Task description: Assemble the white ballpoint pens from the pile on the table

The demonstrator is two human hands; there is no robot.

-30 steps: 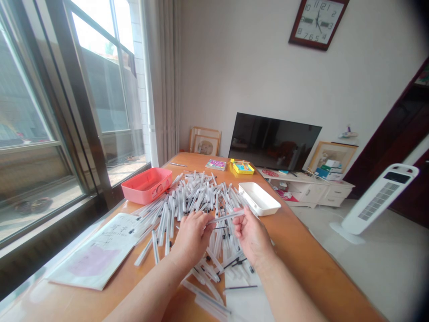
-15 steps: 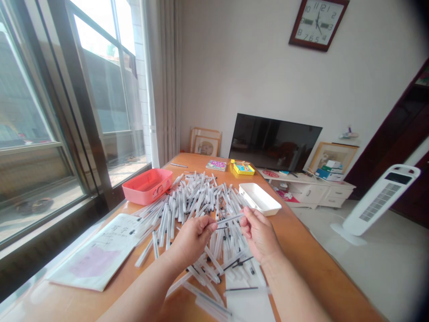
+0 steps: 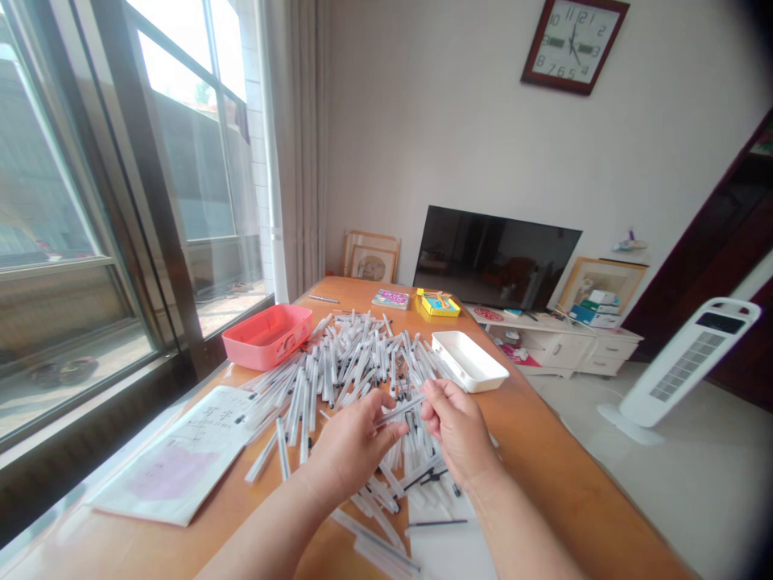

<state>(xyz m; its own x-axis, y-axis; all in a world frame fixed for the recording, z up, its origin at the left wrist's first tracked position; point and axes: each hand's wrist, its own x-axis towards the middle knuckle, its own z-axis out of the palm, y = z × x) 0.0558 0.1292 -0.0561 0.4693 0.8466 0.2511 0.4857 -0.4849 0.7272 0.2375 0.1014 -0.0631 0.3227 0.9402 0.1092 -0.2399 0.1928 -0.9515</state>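
Note:
A clear-barrelled pen (image 3: 399,412) spans the space between my two hands above a heap of similar pens. My right hand (image 3: 459,427) pinches its far end between thumb and fingertips. At the other end, my left hand (image 3: 353,439) has the barrel between thumb and forefinger, loosely, with the thumb stretched out. Beneath and beyond them spreads the pile of translucent pens (image 3: 356,354), many with black tips. A thin black refill (image 3: 438,523) lies on a white sheet (image 3: 450,552) below my right wrist.
A red plastic box (image 3: 247,352) stands left of the pile, a white tray (image 3: 486,379) to its right. On the wooden table (image 3: 561,483) also lie a notebook (image 3: 175,459), a colourful booklet (image 3: 391,299) and a yellow box (image 3: 440,304). A tower fan (image 3: 688,370) stands off to the right.
My left thumb and forefinger have parted from a tight pinch into a looser hold. Both hands and the pen have dropped slightly, and the pen sits more tilted.

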